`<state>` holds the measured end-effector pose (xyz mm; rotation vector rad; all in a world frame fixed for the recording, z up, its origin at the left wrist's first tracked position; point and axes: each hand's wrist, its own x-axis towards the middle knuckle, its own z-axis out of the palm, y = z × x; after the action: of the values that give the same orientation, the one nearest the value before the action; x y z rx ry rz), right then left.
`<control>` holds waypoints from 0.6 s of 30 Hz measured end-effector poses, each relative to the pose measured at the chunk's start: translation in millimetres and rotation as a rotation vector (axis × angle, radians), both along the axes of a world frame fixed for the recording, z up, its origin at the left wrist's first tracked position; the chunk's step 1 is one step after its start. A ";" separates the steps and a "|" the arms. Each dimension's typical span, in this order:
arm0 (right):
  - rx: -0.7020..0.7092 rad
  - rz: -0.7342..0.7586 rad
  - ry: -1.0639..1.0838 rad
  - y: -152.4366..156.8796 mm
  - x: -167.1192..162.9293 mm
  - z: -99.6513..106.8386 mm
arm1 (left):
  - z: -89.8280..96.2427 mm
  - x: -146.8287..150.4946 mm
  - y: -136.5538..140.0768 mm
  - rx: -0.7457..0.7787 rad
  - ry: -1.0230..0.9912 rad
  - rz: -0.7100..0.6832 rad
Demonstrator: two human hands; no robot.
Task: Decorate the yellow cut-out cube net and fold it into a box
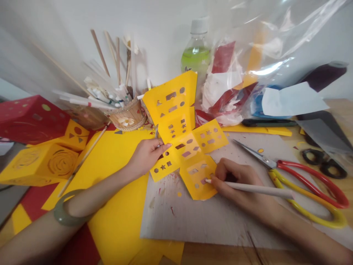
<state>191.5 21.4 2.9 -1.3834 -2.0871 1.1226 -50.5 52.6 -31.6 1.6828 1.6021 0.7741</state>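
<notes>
A yellow paper box cutout [182,156], unfolded into a cross of panels, is full of small cut shapes such as stars, circles and hexagons. My left hand [147,156] pinches its left side between thumb and fingers, tilting it up off the grey board. In my right hand [234,176] is a white pen-like tool [256,188], gripped as for writing. Its pointed tip touches or nearly touches a hole in the lowest panel. Whether the tip is a blade or a nib is too blurred to tell.
Red-and-yellow-handled scissors [275,165] lie right on the grey cutting board [171,221]. Yellow paper sheets [118,221] spread at left, near red [33,117] and yellow [41,163] paper boxes. Behind stand a wooden pot [128,116] of pens, a green drink bottle [195,51] and a plastic bag [264,48].
</notes>
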 end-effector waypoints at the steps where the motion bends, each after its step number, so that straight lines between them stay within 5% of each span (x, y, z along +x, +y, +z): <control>1: -0.003 0.006 0.002 0.1 0.1 -0.1 | 0.1 0.0 -0.2 -0.002 -0.002 0.000; 18: -0.004 0.009 0.002 0.5 1.5 -0.8 | 2.1 0.3 -0.6 -0.002 0.000 0.002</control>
<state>193.1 21.8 2.1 -1.3757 -2.0928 1.1318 -50.2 52.0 -29.6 1.6800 1.6049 0.7733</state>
